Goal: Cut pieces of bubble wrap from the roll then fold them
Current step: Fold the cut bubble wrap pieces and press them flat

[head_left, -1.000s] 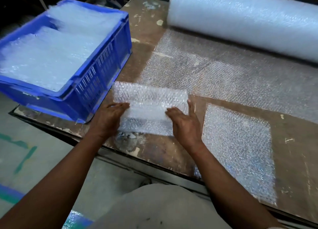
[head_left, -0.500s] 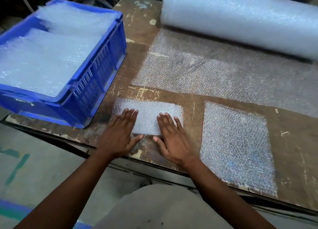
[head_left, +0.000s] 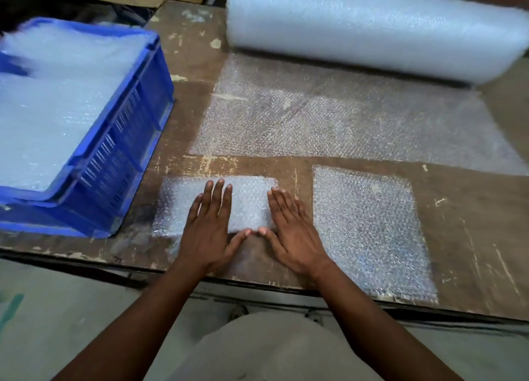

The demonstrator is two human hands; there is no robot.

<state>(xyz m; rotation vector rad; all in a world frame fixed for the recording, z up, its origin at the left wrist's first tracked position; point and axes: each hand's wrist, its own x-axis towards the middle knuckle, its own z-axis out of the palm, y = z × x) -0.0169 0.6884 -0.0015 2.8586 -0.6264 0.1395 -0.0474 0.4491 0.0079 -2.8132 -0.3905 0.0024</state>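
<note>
Both flat hands, left [head_left: 207,232] and right [head_left: 292,232], press folded bubble wrap [head_left: 249,203] beside wrap-filled blue crate [head_left: 126,151].

The blue crate [head_left: 126,140] is running off the left edge, its far corner smeared by blur. The bubble wrap roll [head_left: 372,28] is being cut by the top and right edges. The left hand [head_left: 207,232] and right hand [head_left: 292,232] are covering part of the folded piece [head_left: 249,200]. The near edge of the cut sheet [head_left: 369,226] is perhaps overhanging the worktop [head_left: 472,237].
</note>
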